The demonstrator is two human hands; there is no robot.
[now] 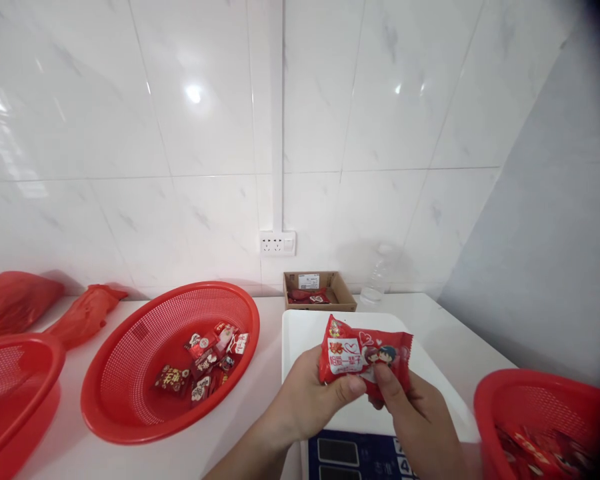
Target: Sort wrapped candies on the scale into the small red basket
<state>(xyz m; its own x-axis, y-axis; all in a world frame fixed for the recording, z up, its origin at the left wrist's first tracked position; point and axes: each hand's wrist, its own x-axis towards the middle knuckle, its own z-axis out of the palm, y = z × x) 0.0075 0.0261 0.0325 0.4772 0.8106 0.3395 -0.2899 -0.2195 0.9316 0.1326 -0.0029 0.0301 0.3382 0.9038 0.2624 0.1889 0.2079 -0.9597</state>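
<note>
A red printed snack packet, with white lettering and two cartoon figures, is held up between both hands. My left hand grips its left end, thumb across the lower front. My right hand pinches the right part, its thumb pressed on the front near the cartoon figures. Fingers behind the packet are mostly hidden. Below the hands is a digital scale with a white platform and a dark blue key panel; the hands cover part of both.
A red plastic basket at left holds several small wrapped packets. Another red basket is at far left, a third at right with packets. Red bags, a cardboard box and a clear bottle stand near the tiled wall.
</note>
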